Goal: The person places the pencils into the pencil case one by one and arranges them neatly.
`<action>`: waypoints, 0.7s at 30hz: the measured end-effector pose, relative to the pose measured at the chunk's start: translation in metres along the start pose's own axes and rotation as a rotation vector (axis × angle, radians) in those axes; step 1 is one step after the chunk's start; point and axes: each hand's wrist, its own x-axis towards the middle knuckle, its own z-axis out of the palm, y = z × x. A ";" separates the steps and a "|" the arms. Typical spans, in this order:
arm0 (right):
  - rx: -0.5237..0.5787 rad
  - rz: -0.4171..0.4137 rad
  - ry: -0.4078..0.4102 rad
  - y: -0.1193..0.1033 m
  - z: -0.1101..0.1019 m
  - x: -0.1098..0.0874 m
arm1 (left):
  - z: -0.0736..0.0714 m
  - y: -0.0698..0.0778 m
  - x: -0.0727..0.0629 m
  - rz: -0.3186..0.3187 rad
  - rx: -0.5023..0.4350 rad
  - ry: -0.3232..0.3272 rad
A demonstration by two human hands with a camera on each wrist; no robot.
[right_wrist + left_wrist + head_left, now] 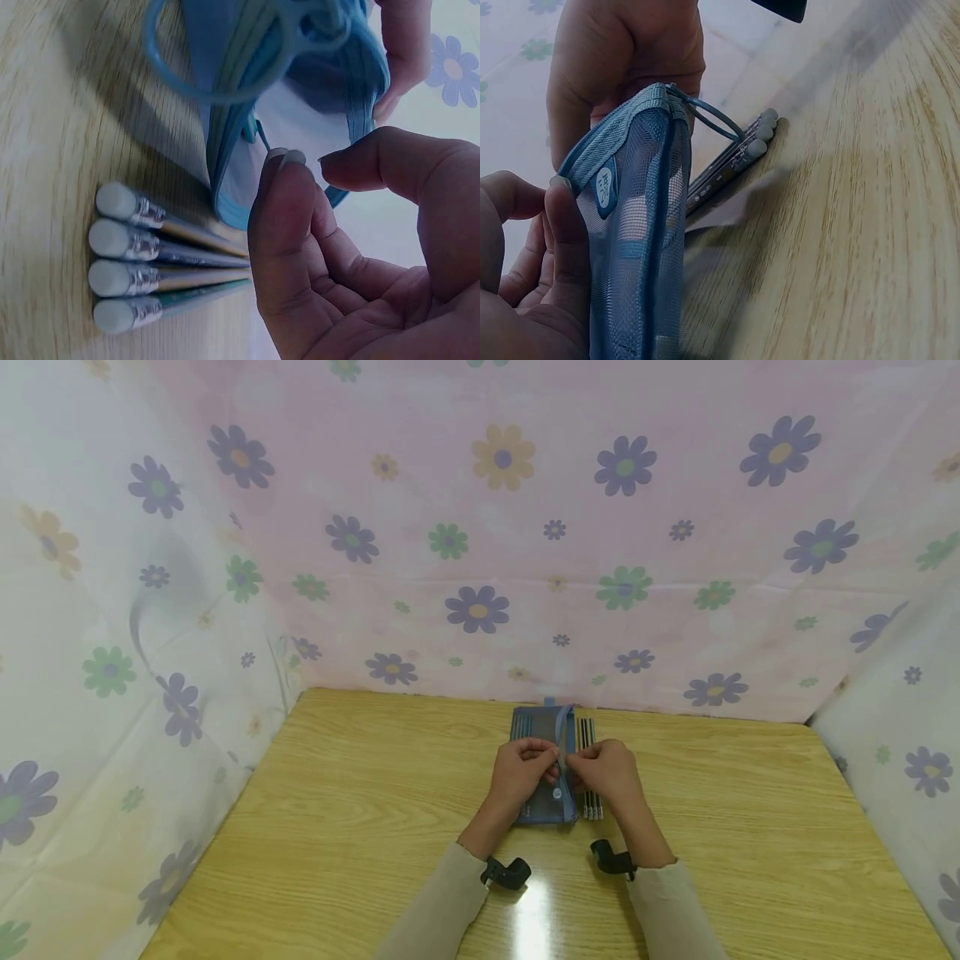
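Observation:
A blue mesh zip pouch point(543, 810) stands with its zipped side gaping at the back middle of the table. My left hand point(521, 768) pinches the pouch's edge between thumb and finger; the left wrist view shows this hand point(532, 262) beside a small oval label. At the opening is my right hand point(609, 770), its fingers point(281, 225) bent loosely, with a small gap between the tips and nothing seen there. Whether they touch the pouch is unclear. Blue-green pencils point(522, 725) show through the mesh. A ring pull point(154, 45) hangs at the zip end.
Several pencils point(116, 238) with white erasers lie side by side on the wooden table point(360, 793), just right of the pouch. Flower-printed cloth point(420, 635) rises behind the table and along both sides. Black cameras point(510, 872) sit on both wrists.

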 end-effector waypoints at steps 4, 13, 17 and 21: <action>-0.032 0.002 0.017 0.004 -0.002 0.002 | 0.000 0.000 0.000 0.000 -0.004 -0.004; -0.147 -0.063 0.060 0.010 -0.009 0.004 | 0.000 -0.001 0.001 -0.008 -0.016 -0.008; -0.205 -0.075 0.097 0.014 -0.011 0.006 | 0.000 0.000 0.001 -0.007 -0.022 -0.005; -0.215 -0.075 0.112 0.019 -0.013 0.008 | 0.000 0.000 0.001 -0.006 -0.013 -0.003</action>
